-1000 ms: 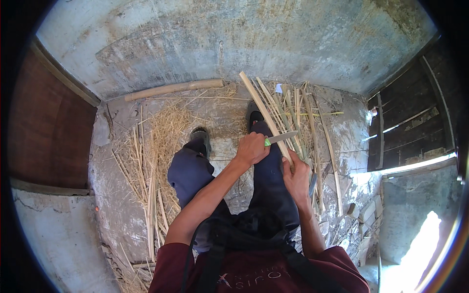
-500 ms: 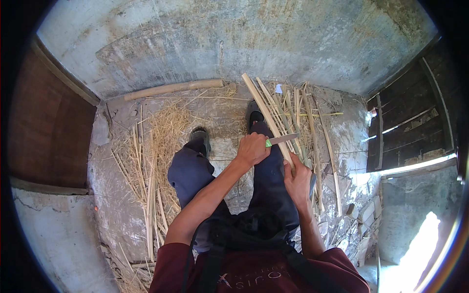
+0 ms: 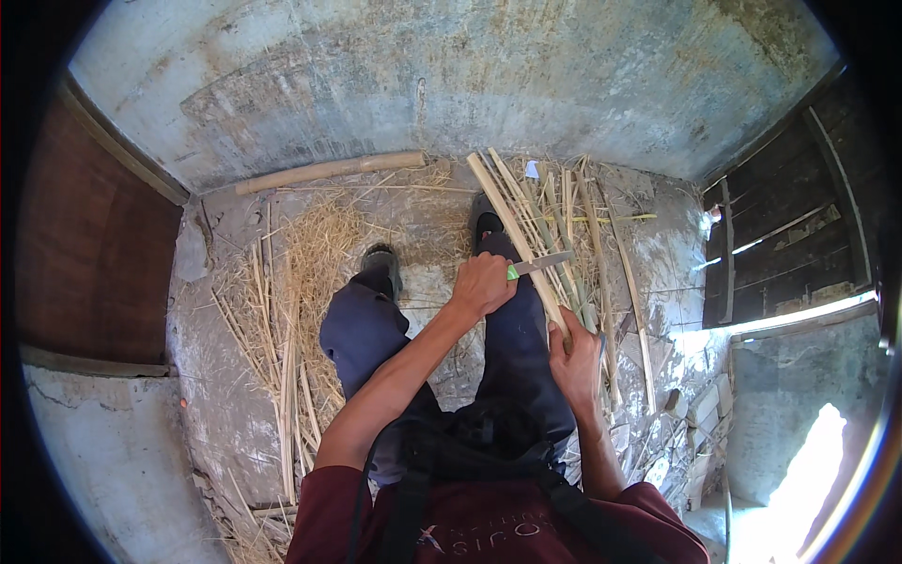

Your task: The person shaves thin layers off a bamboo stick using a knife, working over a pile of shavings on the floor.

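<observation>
Between both hands, cane strip (image 3: pixel 515 228) in right fingers (image 3: pixel 575 340), knife (image 3: pixel 540 265) in left fingers (image 3: pixel 489 280)

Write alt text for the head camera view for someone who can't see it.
Seen from above, a seated person's left hand holds a green-handled knife against a long bamboo strip gripped by the right hand. Straw and more strips litter the concrete floor.
</observation>
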The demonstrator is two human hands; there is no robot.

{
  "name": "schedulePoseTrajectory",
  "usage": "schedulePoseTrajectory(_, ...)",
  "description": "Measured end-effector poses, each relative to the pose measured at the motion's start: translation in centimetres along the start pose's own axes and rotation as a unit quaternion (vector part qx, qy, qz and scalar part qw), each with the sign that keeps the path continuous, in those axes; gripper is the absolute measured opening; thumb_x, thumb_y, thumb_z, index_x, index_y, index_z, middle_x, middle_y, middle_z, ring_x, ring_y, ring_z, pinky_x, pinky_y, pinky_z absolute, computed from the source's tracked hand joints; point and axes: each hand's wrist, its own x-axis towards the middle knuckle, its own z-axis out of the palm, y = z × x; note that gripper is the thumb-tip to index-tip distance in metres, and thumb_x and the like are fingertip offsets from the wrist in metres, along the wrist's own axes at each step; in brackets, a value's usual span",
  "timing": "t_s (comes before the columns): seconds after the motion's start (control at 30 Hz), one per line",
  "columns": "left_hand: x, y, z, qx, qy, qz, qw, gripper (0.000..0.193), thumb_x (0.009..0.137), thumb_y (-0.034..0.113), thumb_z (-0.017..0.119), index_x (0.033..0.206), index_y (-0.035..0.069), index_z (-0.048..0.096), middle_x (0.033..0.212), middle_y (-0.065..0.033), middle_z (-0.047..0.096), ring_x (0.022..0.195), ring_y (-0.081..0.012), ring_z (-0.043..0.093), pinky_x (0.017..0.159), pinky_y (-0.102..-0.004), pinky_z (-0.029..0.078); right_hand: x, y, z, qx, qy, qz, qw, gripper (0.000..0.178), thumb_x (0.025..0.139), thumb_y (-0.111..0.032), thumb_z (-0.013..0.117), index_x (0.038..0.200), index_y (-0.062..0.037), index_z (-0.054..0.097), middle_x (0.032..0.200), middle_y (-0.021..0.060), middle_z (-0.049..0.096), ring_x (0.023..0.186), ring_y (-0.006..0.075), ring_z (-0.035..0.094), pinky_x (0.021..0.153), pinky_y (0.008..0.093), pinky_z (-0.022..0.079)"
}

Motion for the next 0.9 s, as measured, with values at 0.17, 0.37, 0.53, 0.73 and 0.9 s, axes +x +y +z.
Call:
schedulePoseTrajectory(0.17, 0.1, 0.1, 0.0, 0.001, -0.001, 0.001, 1.000, 0.029, 0.092, 0.025, 0.070, 0.088, -0.001, 0.081, 0.082, -0.0282, 0.074, 0.077, -0.0468, 0.075, 0.073, -0.0550, 0.062, -0.6, 0.7, -0.4, -0.004, 0.010, -0.025, 1.000, 0.027, 0.102, -0.004, 0.064, 0.128, 0.0042, 0.070, 0.085, 0.0296, 0.071, 0.074, 0.0438, 0.074, 0.067, 0.0470, 0.056)
schedulePoseTrajectory(0.37, 0.0, -0.1, 0.1, 0.001, 0.005, 0.010, 1.000, 0.028, 0.091, 0.026, 0.071, 0.086, 0.000, 0.081, 0.081, -0.0274, 0.074, 0.076, -0.0458, 0.075, 0.073, -0.0544, 0.062, -1.4, 0.9, -0.9, -0.002, 0.003, -0.026, 1.000, 0.028, 0.102, -0.004, 0.064, 0.127, 0.0055, 0.070, 0.089, 0.0299, 0.073, 0.078, 0.0442, 0.076, 0.069, 0.0460, 0.057)
schedulePoseTrajectory(0.53, -0.1, 0.3, -0.2, -0.002, 0.001, 0.007, 1.000, 0.029, 0.093, 0.026, 0.070, 0.088, -0.001, 0.080, 0.081, -0.0264, 0.074, 0.079, -0.0446, 0.075, 0.075, -0.0542, 0.062, -2.4, 0.9, -1.9, -0.001, -0.003, -0.002, 1.000, 0.028, 0.103, -0.008, 0.065, 0.126, 0.0060, 0.071, 0.090, 0.0312, 0.074, 0.080, 0.0459, 0.076, 0.071, 0.0471, 0.057)
schedulePoseTrajectory(0.73, 0.1, -0.3, 0.2, -0.013, -0.009, -0.024, 1.000, 0.030, 0.094, 0.027, 0.070, 0.090, -0.001, 0.080, 0.084, -0.0261, 0.074, 0.081, -0.0448, 0.075, 0.077, -0.0548, 0.061, -4.9, 1.1, -3.4, -0.008, -0.007, 0.034, 0.999, 0.030, 0.103, -0.012, 0.067, 0.125, 0.0067, 0.072, 0.091, 0.0319, 0.074, 0.081, 0.0466, 0.076, 0.076, 0.0479, 0.057)
schedulePoseTrajectory(0.9, 0.2, -0.7, 0.8, -0.005, -0.025, -0.023, 0.999, 0.033, 0.095, 0.030, 0.070, 0.090, -0.002, 0.078, 0.089, -0.0278, 0.074, 0.085, -0.0461, 0.075, 0.079, -0.0569, 0.061, -7.3, 2.6, -4.8, -0.042, -0.003, 0.019, 0.999, 0.028, 0.100, -0.006, 0.065, 0.126, 0.0030, 0.071, 0.089, 0.0310, 0.073, 0.083, 0.0466, 0.076, 0.071, 0.0481, 0.058)
